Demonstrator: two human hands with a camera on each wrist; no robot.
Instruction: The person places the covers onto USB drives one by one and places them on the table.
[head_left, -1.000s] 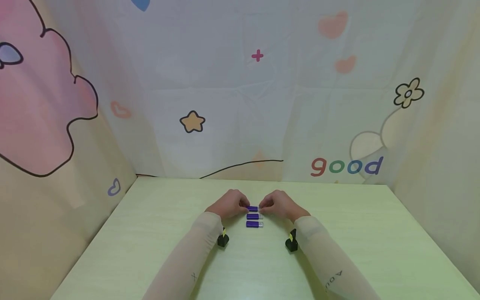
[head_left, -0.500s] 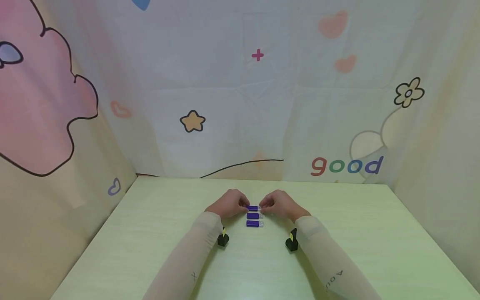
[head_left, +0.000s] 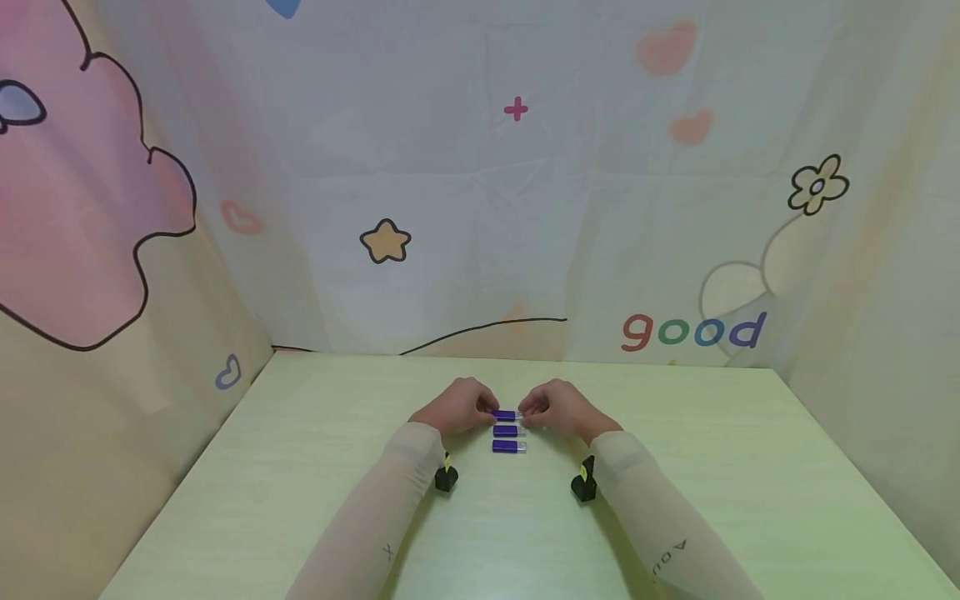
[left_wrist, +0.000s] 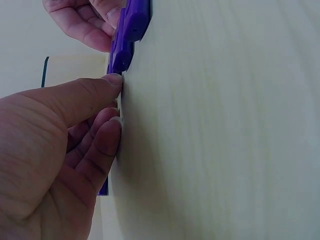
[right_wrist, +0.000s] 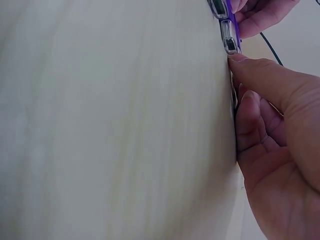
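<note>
Three purple USB flash drives with clear caps lie in a column on the table, each pointing sideways. At the far drive (head_left: 506, 416), my left hand (head_left: 461, 407) pinches the purple end between thumb and fingers. My right hand (head_left: 558, 408) pinches the same drive's clear-capped end. Closer to me lie the middle drive (head_left: 506, 431) and the near drive (head_left: 506, 447), apart from each other and not held. The left wrist view shows the purple end of the near drive (left_wrist: 136, 20); fingers mostly hide the far one. Clear cap ends, including the middle drive's (right_wrist: 230, 37), show in the right wrist view.
The pale wooden table (head_left: 300, 500) reaches back to a printed cloth backdrop (head_left: 450, 275) with cloth sides. A small black device (head_left: 446, 478) sits at the left wrist and another black device (head_left: 583, 487) at the right wrist.
</note>
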